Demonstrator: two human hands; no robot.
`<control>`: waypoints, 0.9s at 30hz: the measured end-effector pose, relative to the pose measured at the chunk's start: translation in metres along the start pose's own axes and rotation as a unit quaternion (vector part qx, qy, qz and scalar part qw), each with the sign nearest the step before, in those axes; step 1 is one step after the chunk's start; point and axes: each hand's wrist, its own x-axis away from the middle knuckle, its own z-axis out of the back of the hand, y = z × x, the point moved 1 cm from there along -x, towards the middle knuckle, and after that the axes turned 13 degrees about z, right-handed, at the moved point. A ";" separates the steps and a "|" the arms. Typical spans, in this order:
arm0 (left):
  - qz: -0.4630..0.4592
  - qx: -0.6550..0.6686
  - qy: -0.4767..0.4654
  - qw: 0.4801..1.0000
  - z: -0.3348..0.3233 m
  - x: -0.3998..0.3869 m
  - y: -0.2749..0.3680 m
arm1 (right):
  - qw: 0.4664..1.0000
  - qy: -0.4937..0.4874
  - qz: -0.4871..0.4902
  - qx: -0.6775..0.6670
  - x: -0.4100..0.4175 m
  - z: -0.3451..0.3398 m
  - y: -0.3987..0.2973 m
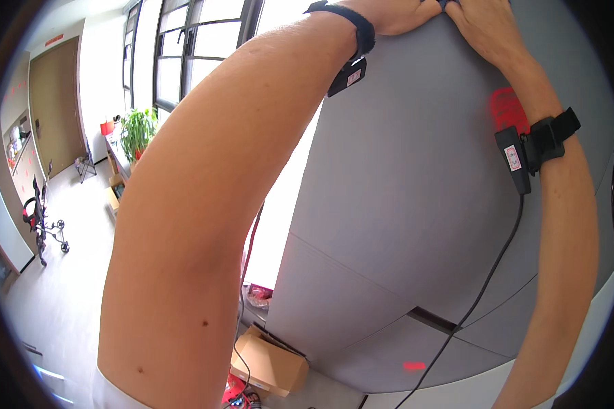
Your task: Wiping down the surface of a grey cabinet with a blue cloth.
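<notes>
Both arms reach up in front of a grey cabinet front (399,168). My left hand (401,15) and my right hand (483,23) come together at the top edge of the view, their fingers partly cut off. Between the thumbs shows a small piece of a dark item (443,4); most of it is out of view, so its kind cannot be told. A black strap (360,25) with a small device (348,77) circles my left wrist. On my right wrist sits another strapped black device (514,158), from which a black cable (496,271) runs down.
An open cardboard box (271,360) stands on the floor below, beside the cabinet. Red marks (509,110) show on the grey panel. To the left are windows (199,46), a potted plant (138,133), a folded stroller (43,225) and a door (56,107).
</notes>
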 end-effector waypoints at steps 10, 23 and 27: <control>0.008 -0.008 -0.018 1.000 0.044 0.008 -0.007 | 1.000 -0.017 0.016 0.019 -0.027 0.027 -0.030; 0.056 -0.080 -0.022 0.995 0.062 0.029 -0.004 | 0.997 0.038 0.071 0.020 -0.034 0.011 -0.027; 0.083 -0.037 -0.047 0.995 0.069 0.070 -0.012 | 0.998 0.020 0.054 -0.028 -0.024 0.010 -0.067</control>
